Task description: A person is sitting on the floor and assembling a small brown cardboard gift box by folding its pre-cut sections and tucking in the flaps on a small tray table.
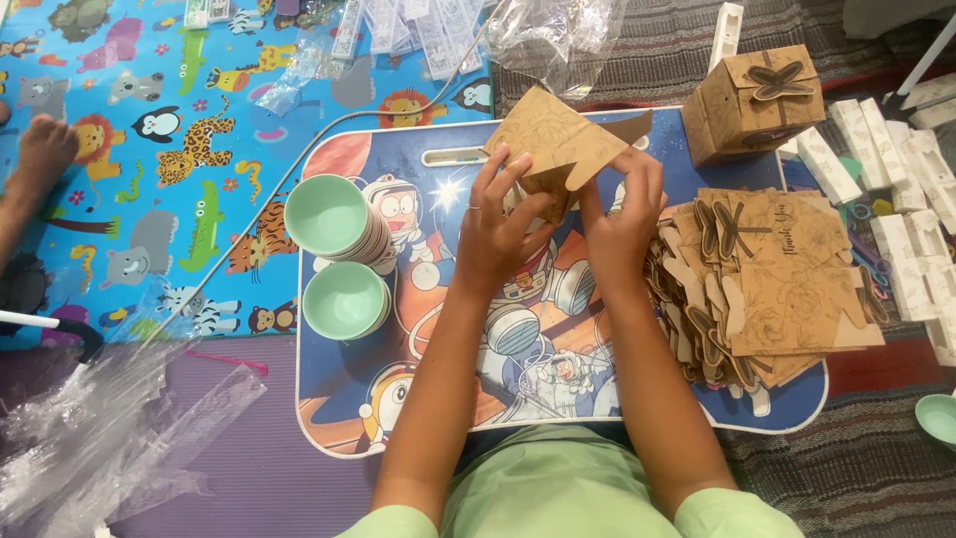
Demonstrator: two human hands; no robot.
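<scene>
My left hand [495, 227] and my right hand [622, 214] both grip a brown cardboard box blank [558, 144], partly folded, with its flaps open, held above a small lap table [339, 399] printed with space cartoons. A ring sits on a left finger. Right of my hands lies a stack of flat brown box blanks [777, 284]. A finished brown box [754, 100] with a butterfly-shaped closure stands at the table's far right corner.
Two stacks of mint green bowls [339, 224] [346, 299] stand on the table's left. Clear plastic wrappers [110, 438] lie at lower left and top. White packets [911, 199] line the right. Another person's foot [40, 149] rests on the animal play mat.
</scene>
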